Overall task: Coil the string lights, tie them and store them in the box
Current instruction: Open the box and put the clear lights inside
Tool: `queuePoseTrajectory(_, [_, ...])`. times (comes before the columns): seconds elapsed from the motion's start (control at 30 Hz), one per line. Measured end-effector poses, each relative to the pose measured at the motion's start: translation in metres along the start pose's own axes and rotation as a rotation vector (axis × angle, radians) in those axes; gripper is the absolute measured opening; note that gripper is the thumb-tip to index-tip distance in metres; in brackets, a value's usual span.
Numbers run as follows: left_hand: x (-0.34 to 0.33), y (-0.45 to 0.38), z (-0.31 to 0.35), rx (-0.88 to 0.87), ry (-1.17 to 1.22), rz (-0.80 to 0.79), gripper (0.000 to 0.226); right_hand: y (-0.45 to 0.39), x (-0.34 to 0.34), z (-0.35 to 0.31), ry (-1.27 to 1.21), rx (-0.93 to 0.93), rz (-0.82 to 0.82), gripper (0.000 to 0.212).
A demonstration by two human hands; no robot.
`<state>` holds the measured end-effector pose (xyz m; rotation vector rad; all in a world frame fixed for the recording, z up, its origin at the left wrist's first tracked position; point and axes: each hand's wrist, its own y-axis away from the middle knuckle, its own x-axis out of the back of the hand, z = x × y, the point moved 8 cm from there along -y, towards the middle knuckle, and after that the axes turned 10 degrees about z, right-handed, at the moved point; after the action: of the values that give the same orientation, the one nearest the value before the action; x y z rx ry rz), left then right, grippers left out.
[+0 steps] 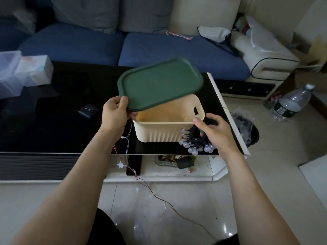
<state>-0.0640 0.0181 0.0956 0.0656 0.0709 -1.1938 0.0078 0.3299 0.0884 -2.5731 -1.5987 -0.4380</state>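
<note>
A cream ribbed box [159, 132] stands on the black glass table near its front right corner. My left hand [115, 112] grips the near left corner of its dark green lid [160, 84], which is lifted and tilted above the box, so the inside shows. My right hand [215, 131] holds a coiled bundle of string lights [195, 141], black wire with clear round bulbs, just outside the box's right front corner at rim height.
A second string with thin red and white wires and white stars [126, 149] hangs off the table's front edge onto the floor. A small black controller [88, 110] lies on the glass table [53, 121]. Clear plastic bins [21, 71] stand at the left, a water bottle [292, 103] on the floor.
</note>
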Motion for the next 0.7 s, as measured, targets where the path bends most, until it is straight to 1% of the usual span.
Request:
queuePoseTrajectory(0.07, [0.004,0.0,-0.003,0.094,0.106,0.041,0.027,0.0,0.003,-0.002,0.021,-0.004,-0.03,0.052])
queuePoseTrajectory(0.17, [0.006,0.002,-0.01,0.21,0.236,0.066,0.029,0.002,0.006,-0.012,0.095,0.036,-0.076,0.042])
queuePoseTrajectory(0.27, [0.008,0.003,-0.013,0.26,0.253,0.089,0.03,0.013,0.009,-0.03,0.14,0.07,-0.142,0.032])
queuePoseTrajectory(0.33, [0.011,0.005,-0.014,0.278,0.248,0.122,0.027,0.022,0.008,-0.048,0.11,0.099,-0.204,0.028])
queuePoseTrajectory(0.4, [0.016,0.006,-0.014,0.3,0.253,0.174,0.021,0.027,0.005,-0.07,0.046,0.151,-0.233,0.021])
queuePoseTrajectory(0.47, [0.023,0.007,-0.014,0.323,0.267,0.214,0.02,0.029,0.002,-0.095,-0.047,0.202,-0.222,0.016])
queuePoseTrajectory(0.53, [0.027,0.007,-0.016,0.343,0.28,0.234,0.022,0.028,-0.001,-0.12,-0.126,0.239,-0.204,0.015])
queuePoseTrajectory(0.7, [0.036,0.01,-0.019,0.405,0.405,0.297,0.02,0.018,-0.012,-0.17,-0.235,0.304,-0.126,0.011])
